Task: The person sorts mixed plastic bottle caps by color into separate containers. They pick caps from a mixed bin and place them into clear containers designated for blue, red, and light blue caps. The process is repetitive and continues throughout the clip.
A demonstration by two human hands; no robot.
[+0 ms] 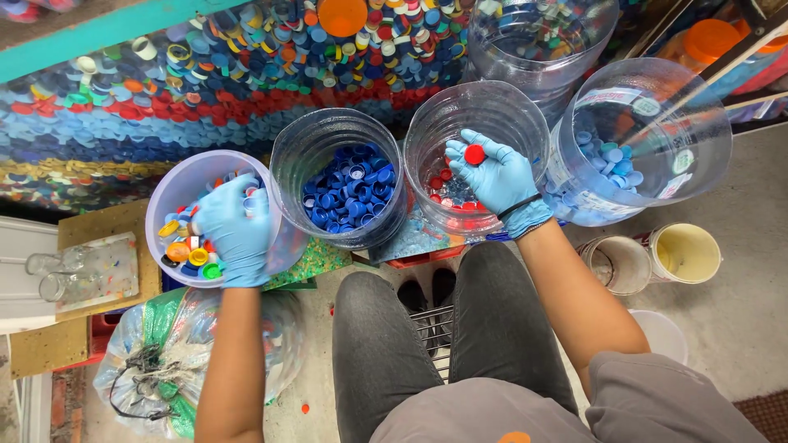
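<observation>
Bottle caps are mid-sort: right hand (495,176) pinches a red cap (474,154) over the red-cap jar (427,135), needing only release, while left hand (234,230) closes on caps in the mixed tub (164,197).

Single view: head-worn camera, facing steeply down from above the seated person's lap, close to the work. Frame spans four clear tubs (479,107) ahead, knees below, floor (739,271) at right.
</observation>
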